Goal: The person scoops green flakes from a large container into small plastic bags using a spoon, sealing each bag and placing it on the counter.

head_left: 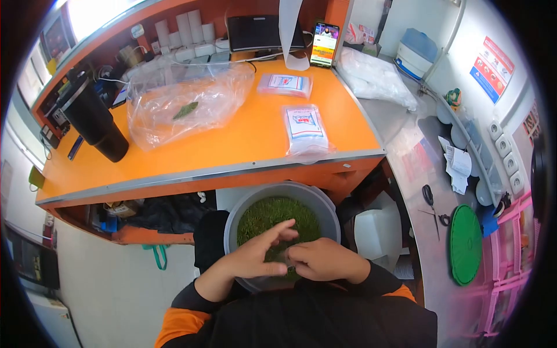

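Note:
A grey round tub (329,223) stands below the orange counter, in front of my body, with finely chopped green leaves (275,211) in it. Over the leaves, my left hand (255,253) is open, its thumb apart from the outstretched fingers. My right hand (328,259) is beside it, fingers curled and pinched together. Something small and see-through shows faintly between the two hands; it may be clear plastic, but I cannot make it out. The right palm and fingertips are partly hidden.
On the orange counter (232,145) lie a large clear plastic bag (174,124) with one leaf inside, packs of small bags (306,127), a black tumbler (96,122) and a propped phone (325,45). Scissors (428,195) and a green lid (465,245) lie on the metal counter at right.

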A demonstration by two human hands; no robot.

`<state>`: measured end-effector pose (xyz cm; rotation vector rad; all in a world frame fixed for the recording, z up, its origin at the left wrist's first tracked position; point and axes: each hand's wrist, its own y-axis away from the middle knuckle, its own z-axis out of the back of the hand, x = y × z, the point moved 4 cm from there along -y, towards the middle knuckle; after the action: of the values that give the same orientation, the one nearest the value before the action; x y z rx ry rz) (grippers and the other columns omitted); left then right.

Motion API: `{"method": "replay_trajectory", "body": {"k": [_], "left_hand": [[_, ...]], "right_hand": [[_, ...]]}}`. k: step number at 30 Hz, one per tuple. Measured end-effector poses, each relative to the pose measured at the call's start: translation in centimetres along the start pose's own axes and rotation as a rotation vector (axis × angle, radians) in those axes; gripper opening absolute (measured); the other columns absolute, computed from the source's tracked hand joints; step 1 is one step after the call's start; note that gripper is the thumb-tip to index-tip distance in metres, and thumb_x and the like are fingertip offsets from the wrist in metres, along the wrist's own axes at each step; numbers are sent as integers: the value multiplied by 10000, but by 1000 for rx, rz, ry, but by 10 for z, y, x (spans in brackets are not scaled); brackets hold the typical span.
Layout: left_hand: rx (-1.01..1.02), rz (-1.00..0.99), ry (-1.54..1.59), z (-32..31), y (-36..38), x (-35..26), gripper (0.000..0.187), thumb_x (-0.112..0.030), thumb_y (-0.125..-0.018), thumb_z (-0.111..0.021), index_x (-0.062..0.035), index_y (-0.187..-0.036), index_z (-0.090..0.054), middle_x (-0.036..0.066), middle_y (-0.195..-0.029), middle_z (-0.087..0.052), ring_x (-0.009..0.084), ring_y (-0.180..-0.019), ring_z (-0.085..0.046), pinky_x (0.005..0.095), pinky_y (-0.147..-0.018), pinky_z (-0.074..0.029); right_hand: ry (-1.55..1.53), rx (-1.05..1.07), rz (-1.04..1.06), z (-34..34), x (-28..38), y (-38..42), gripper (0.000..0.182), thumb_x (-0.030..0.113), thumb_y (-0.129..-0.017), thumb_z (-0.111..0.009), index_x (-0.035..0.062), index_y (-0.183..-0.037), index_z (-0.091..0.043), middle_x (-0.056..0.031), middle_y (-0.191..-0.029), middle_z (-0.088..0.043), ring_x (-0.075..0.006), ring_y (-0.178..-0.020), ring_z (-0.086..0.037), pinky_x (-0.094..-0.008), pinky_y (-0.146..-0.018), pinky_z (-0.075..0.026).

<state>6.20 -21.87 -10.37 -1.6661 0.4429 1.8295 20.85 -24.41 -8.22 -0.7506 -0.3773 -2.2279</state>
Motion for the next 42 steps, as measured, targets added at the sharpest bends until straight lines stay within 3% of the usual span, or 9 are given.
{"method": "replay_trajectory", "body": {"k": [3, 6, 9, 15, 24, 31, 37, 40, 42], "left_hand": [[434, 16, -300, 3, -1, 4, 667, -302, -662, -770, -39, -1212, -500, 108, -1056, -602, 235, -906, -585, 320, -827, -447], [384, 206, 137, 13, -1, 19, 627, -188, -665, -764, -53, -1213, -490, 55, -984, -585, 161, -908, -561, 290, -818, -438], [135, -18, 444, 34, 6, 13, 663, -86, -648, -739, -44, -1243, -451, 30, -936, -511, 146, -936, -520, 295, -865, -407], [-198, -58, 794, 57, 34, 24, 879, -241, -517, -791, -33, -1270, -387, 31, -976, -431, 140, -923, -439, 295, -869, -367], [-371, -94, 483, 58, 47, 15, 942, -223, -442, -820, -84, -1248, -353, 85, -1142, -438, 224, -1158, -419, 384, -1029, -281], [-306, -297, 306, 48, 36, 6, 926, -111, -572, -830, -108, -1321, -286, 82, -1291, -374, 226, -1271, -307, 395, -1075, -161], [-349, -280, 350, 51, 35, 10, 941, -133, -604, -832, -143, -1349, -258, 80, -1312, -381, 231, -1286, -295, 398, -1087, -141], [-441, -238, 384, 52, 36, 2, 946, -173, -620, -830, -152, -1357, -238, 90, -1328, -357, 234, -1290, -284, 402, -1086, -138], [-464, -228, 376, 49, 35, 0, 948, -201, -633, -826, -161, -1363, -222, 99, -1345, -334, 237, -1295, -269, 406, -1084, -135]], "right_hand": [[-110, -1, 51, 3, 7, 3, 193, 128, -768, -568, 89, -957, -566, -99, -997, -617, -297, -804, -619, -396, -627, -505], [-250, -224, 105, 13, 12, 8, 262, 158, -769, -598, 92, -1022, -579, -112, -1091, -599, -295, -839, -621, -381, -662, -512], [-267, -466, -45, 23, -8, 13, 328, 193, -773, -622, 90, -1080, -572, -109, -1122, -588, -298, -868, -617, -367, -714, -509], [177, 116, -488, -58, -50, 8, 384, 201, -804, -579, 70, -1162, -529, -151, -913, -634, -332, -816, -614, -423, -671, -490], [462, -204, -453, -31, -68, -2, 153, 99, -759, -494, 10, -843, -585, -171, -749, -633, -353, -683, -632, -441, -591, -499], [88, 89, -449, -47, -48, -8, 212, 134, -748, -480, 39, -812, -658, -204, -721, -625, -383, -707, -614, -476, -672, -494], [-117, -76, -390, -15, -42, -1, 218, 138, -751, -478, 34, -782, -667, -198, -703, -615, -389, -710, -606, -455, -697, -494], [89, -278, -434, -5, -44, 8, 197, 130, -734, -497, 24, -741, -663, -199, -693, -619, -377, -693, -617, -456, -666, -499], [254, -22, -505, -22, -50, 7, 194, 138, -724, -508, 19, -731, -661, -200, -688, -623, -371, -684, -624, -458, -642, -501]]}}
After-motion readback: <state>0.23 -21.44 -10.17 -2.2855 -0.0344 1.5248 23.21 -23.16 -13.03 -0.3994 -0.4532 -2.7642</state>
